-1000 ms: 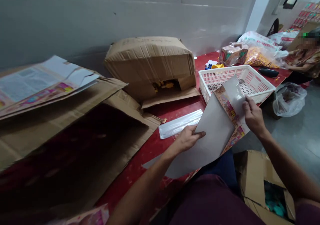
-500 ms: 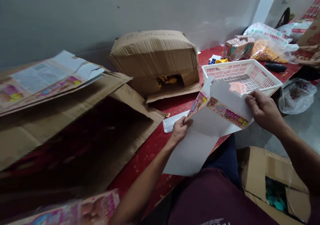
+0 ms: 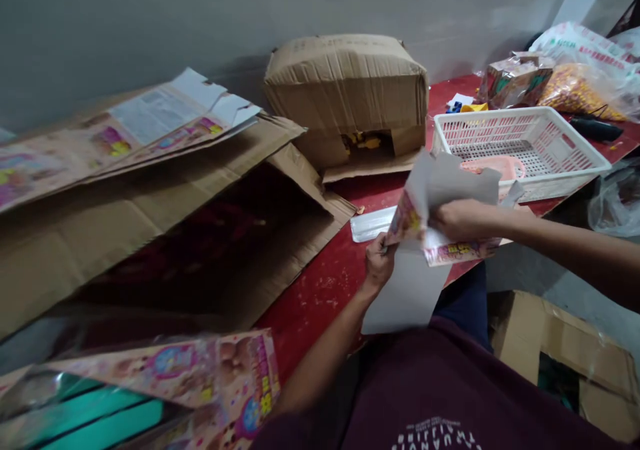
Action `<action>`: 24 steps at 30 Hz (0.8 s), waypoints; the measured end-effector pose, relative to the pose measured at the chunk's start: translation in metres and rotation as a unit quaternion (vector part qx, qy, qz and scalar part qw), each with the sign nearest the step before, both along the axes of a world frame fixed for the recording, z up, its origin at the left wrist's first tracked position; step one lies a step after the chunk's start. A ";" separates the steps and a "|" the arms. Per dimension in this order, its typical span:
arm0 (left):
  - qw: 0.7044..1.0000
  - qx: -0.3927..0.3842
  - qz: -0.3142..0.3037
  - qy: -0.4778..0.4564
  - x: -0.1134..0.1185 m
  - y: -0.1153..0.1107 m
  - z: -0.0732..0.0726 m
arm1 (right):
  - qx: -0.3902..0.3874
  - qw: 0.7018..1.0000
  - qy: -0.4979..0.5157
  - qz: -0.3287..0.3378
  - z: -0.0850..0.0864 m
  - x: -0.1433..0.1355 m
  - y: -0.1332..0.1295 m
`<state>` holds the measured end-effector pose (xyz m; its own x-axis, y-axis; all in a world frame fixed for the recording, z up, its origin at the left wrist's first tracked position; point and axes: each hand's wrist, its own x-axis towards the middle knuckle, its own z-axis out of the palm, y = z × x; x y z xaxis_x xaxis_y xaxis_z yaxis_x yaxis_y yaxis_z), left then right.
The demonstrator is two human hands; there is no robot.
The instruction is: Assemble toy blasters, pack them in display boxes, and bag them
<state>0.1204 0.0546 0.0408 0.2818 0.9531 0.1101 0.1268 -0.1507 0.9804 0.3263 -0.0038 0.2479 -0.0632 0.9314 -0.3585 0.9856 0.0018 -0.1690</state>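
A partly folded carton [image 3: 403, 287], white inside and printed pink outside, is held in front of my body above the red tabletop. My left hand [image 3: 380, 261] pinches its left edge, thumb on top. My right hand [image 3: 457, 219] is inside the carton with its fingers curled against the left inner fold; the fingertips are partly hidden and blurred. The carton's long white flap hangs down toward my lap. Just beyond my left hand, a clear-wrapped white packet [image 3: 373, 223] lies on the table.
A white plastic basket [image 3: 555, 187] holding a pink piece stands behind the carton. Cardboard boxes [image 3: 350, 97] are at the back and left, with flat printed cartons [image 3: 145, 127] on one. Wrapped turquoise pieces [image 3: 105, 417] sit lower left. An open cardboard box [image 3: 525, 330] is lower right.
My right hand has left the carton's right panel and moved left into its inside. The carton's panels have folded inward. My left hand keeps its edge. The view has shifted left and down.
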 end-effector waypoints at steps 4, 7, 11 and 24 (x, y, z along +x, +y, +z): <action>0.999 -0.002 0.024 -0.026 -0.018 0.002 -0.015 | 0.054 0.998 0.029 -0.021 -0.018 -0.007 0.005; 0.997 -0.006 0.070 -0.038 -0.034 0.010 -0.024 | 0.206 0.968 0.122 -0.078 -0.020 -0.001 0.006; 0.985 0.037 0.165 -0.026 -0.045 0.002 -0.011 | 0.323 0.928 0.161 -0.090 -0.021 -0.003 0.011; 0.824 -0.246 0.078 -0.504 0.017 -0.030 0.127 | 0.256 0.959 0.015 -0.119 -0.052 -0.065 0.015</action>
